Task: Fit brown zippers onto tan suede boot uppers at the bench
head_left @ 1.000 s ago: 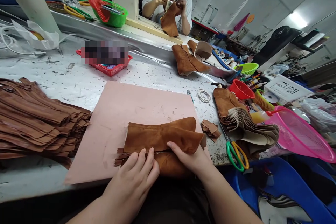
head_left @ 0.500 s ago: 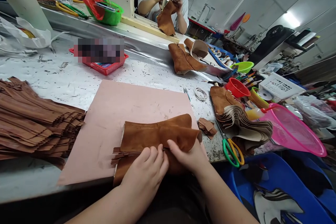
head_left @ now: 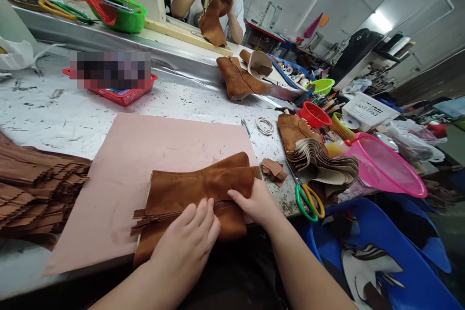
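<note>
A brown suede boot upper (head_left: 181,185) lies on the pink board (head_left: 145,138) at the table's front edge. Along its middle runs a narrow opening with what looks like a zip, and brown strip ends (head_left: 140,218) stick out at the left. My left hand (head_left: 189,237) rests on the upper, fingers laid flat over the opening. At the other end my right hand (head_left: 259,201) grips the upper, thumb on top; its other fingers are hidden underneath. Left of the board is a pile of brown leather strips (head_left: 39,179).
Green-and-yellow scissors (head_left: 307,201) and leather scraps (head_left: 274,171) lie right of the board, beside stacked uppers (head_left: 319,160). A blue tub (head_left: 366,213) stands below the table edge. Another person (head_left: 232,9) works brown leather at a sewing machine. A red basket (head_left: 125,97) sits behind.
My left fingers have flattened and moved away from my right thumb, uncovering more of the opening. My right hand keeps its grip. The view has swung slightly right.
</note>
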The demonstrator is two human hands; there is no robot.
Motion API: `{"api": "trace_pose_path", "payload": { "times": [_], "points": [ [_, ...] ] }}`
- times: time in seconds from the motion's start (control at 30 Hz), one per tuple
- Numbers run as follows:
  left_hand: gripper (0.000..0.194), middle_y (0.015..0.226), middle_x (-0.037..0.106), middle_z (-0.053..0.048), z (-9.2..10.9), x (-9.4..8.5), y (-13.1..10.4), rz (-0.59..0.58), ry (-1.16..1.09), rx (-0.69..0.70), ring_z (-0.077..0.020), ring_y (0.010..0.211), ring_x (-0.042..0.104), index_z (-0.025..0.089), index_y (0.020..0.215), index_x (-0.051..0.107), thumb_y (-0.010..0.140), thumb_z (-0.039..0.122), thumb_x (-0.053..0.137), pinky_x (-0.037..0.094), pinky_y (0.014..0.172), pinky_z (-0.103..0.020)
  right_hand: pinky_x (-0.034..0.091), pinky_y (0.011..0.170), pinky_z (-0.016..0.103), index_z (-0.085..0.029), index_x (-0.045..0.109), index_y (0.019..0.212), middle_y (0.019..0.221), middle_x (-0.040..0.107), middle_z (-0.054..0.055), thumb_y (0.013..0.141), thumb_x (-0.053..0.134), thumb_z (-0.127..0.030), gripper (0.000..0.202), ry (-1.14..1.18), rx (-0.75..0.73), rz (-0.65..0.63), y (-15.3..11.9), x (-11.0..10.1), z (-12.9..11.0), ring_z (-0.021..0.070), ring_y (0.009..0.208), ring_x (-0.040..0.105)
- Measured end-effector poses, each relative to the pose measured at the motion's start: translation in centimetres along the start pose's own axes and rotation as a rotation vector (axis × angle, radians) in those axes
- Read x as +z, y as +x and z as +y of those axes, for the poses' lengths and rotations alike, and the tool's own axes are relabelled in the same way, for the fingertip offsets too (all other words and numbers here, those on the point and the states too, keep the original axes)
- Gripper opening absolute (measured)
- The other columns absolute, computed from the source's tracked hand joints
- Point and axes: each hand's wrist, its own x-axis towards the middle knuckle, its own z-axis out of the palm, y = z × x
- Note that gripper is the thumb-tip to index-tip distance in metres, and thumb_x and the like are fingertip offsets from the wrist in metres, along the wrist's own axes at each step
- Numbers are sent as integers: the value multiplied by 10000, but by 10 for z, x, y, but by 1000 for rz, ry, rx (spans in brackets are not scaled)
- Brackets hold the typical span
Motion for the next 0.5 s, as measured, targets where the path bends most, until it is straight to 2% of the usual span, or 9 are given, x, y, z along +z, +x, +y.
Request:
{"api": "trace_pose_path", "payload": {
  "times": [0.17,0.33,0.4,0.5],
  "points": [
    [432,1226,545,-144,2,-5,13,-118,-31,15,-301,1038,534,140,1114,561,757,373,490,379,818,-396,487,794,369,-150,620,935,943,652,97,699,584,-198,244,-79,-62,7,2,-1,3,242,911,593],
    [487,1261,515,-141,3,-8,18,-165,-67,16,-300,1017,530,128,1172,520,758,384,487,387,804,-403,481,797,377,-139,628,918,938,649,108,696,593,-190,231,-137,-72,-4,2,0,4,252,910,583],
    [534,1292,489,-123,4,-6,18,-151,-84,6,-301,1038,516,135,1204,495,744,407,501,381,812,-404,477,803,374,-138,628,926,940,646,110,701,589,-185,233,-147,-72,0,2,-1,5,249,909,581],
    [503,1268,516,-111,5,0,18,-44,-82,33,-288,1123,468,133,1178,522,749,394,502,330,894,-404,476,806,361,-151,624,936,949,646,95,705,601,-198,237,-101,-96,-37,4,-5,5,238,917,579]
  ]
}}
